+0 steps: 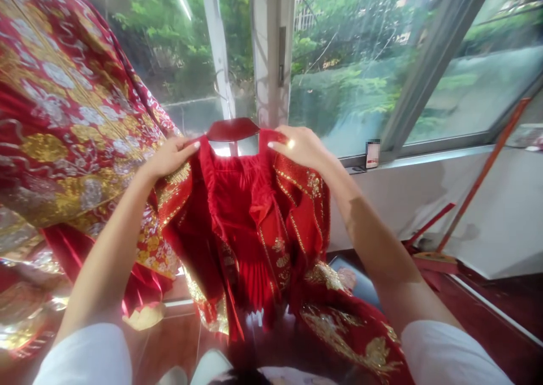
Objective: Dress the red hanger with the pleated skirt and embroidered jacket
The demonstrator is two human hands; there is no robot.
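A red garment with gold embroidery hangs in front of me on a dark red hanger. My left hand grips its left shoulder, fingers closed on the fabric. At the right shoulder, beside the hanger, my right hand is closed over the cloth. The garment's hem falls down toward my knees.
A large red and gold embroidered cloth hangs at the left. Behind is a window with a grey frame and a small object on the sill. An orange-handled mop leans on the white wall at the right.
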